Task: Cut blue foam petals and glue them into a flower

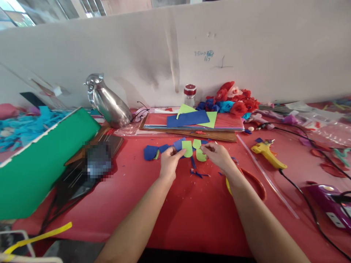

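My left hand pinches a light green paper piece with one rounded end between thumb and fingers. Thumb and fingers of my right hand are pressed together beside another rounded green piece; I cannot make out what is in them. A smaller green piece lies between the hands. Blue paper pieces are spread left of and behind my left hand. Thin blue scraps lie nearer to me. Under my right forearm, orange and yellow loop handles show in part.
Behind the hands lies a paper stack with blue and green sheets on top. A steel jug, a red-lidded jar and paper flowers stand along the wall. A yellow glue gun with its cord lies right; a green box left.
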`<state>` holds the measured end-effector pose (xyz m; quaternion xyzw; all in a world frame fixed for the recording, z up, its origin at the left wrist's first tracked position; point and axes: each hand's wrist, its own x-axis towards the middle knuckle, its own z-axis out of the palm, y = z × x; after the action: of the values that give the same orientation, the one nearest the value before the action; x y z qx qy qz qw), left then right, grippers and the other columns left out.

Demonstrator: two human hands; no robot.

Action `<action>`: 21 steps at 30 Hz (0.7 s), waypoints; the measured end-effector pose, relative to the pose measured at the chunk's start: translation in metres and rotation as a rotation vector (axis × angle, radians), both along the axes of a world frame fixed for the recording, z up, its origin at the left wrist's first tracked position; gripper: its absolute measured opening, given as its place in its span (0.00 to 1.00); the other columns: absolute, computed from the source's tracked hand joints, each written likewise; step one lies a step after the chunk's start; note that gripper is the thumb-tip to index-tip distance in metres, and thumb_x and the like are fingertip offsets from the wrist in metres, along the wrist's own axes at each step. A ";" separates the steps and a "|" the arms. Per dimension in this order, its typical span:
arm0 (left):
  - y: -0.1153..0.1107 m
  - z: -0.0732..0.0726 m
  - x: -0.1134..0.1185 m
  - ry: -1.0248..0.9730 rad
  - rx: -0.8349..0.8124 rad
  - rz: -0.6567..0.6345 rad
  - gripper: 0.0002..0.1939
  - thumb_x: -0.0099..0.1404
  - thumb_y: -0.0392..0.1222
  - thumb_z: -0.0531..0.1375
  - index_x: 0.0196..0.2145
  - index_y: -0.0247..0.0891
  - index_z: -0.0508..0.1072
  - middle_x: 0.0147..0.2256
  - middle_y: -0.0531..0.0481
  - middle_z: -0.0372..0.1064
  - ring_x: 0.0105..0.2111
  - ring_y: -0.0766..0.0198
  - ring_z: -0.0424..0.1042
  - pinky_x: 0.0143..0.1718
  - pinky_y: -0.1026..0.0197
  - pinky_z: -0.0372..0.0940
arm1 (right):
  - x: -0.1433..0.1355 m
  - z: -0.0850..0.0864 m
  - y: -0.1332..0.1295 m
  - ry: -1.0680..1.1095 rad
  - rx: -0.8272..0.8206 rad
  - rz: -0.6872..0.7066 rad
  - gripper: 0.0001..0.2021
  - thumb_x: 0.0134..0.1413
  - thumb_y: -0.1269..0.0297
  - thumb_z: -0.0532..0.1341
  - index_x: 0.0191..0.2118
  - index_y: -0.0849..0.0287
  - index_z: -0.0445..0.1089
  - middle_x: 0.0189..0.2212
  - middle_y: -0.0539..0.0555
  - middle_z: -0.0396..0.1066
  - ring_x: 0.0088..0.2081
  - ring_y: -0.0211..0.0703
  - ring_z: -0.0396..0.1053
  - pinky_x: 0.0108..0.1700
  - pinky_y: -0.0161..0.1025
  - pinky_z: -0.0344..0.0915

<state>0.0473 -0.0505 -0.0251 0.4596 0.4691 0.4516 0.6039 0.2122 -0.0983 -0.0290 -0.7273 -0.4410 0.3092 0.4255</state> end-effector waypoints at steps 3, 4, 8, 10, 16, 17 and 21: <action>-0.005 -0.007 0.005 0.039 0.018 -0.115 0.15 0.43 0.48 0.68 0.21 0.36 0.68 0.20 0.56 0.61 0.23 0.69 0.59 0.28 0.65 0.55 | -0.011 0.001 0.000 0.022 0.081 0.137 0.14 0.48 0.50 0.58 0.27 0.57 0.68 0.21 0.48 0.69 0.23 0.38 0.66 0.25 0.33 0.58; -0.006 -0.010 0.006 0.078 0.045 -0.136 0.15 0.44 0.48 0.67 0.19 0.36 0.66 0.19 0.57 0.59 0.23 0.69 0.58 0.27 0.65 0.54 | -0.011 0.000 0.000 -0.022 0.101 0.147 0.14 0.48 0.51 0.58 0.26 0.57 0.67 0.20 0.47 0.67 0.22 0.37 0.65 0.25 0.33 0.57; -0.013 -0.010 0.008 0.291 0.204 -0.178 0.14 0.50 0.48 0.64 0.19 0.37 0.66 0.18 0.57 0.58 0.22 0.69 0.56 0.25 0.65 0.51 | 0.002 -0.012 0.002 -0.174 0.104 0.011 0.12 0.48 0.53 0.58 0.24 0.57 0.67 0.18 0.48 0.67 0.21 0.38 0.63 0.25 0.34 0.56; -0.019 -0.003 0.007 0.338 0.279 -0.262 0.12 0.51 0.47 0.64 0.20 0.36 0.69 0.19 0.56 0.61 0.22 0.68 0.57 0.25 0.64 0.52 | 0.012 -0.017 0.003 -0.194 0.088 -0.049 0.11 0.48 0.54 0.58 0.26 0.56 0.68 0.19 0.49 0.69 0.23 0.39 0.66 0.27 0.34 0.57; -0.036 0.016 0.003 0.255 0.448 -0.763 0.07 0.54 0.45 0.64 0.24 0.38 0.76 0.24 0.51 0.71 0.24 0.67 0.63 0.28 0.64 0.56 | 0.014 -0.012 0.001 -0.276 -0.031 -0.070 0.10 0.45 0.59 0.61 0.35 0.55 0.69 0.20 0.48 0.71 0.25 0.43 0.69 0.30 0.36 0.59; -0.036 0.016 0.002 0.243 0.431 -0.867 0.08 0.53 0.46 0.65 0.24 0.39 0.77 0.24 0.52 0.72 0.24 0.66 0.63 0.28 0.64 0.56 | 0.011 -0.011 0.000 -0.300 -0.041 -0.073 0.10 0.46 0.60 0.61 0.37 0.55 0.69 0.20 0.48 0.72 0.26 0.43 0.69 0.30 0.36 0.59; -0.033 0.016 -0.001 0.216 0.232 -1.222 0.13 0.46 0.52 0.68 0.25 0.40 0.78 0.24 0.52 0.72 0.25 0.65 0.64 0.28 0.64 0.57 | 0.005 -0.009 -0.002 -0.397 -0.037 -0.082 0.12 0.51 0.62 0.58 0.42 0.56 0.69 0.23 0.49 0.72 0.28 0.44 0.70 0.31 0.37 0.59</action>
<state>0.0462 -0.0833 -0.0094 0.7503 0.1280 0.0240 0.6482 0.2172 -0.1000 -0.0379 -0.7989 -0.4803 0.1504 0.3292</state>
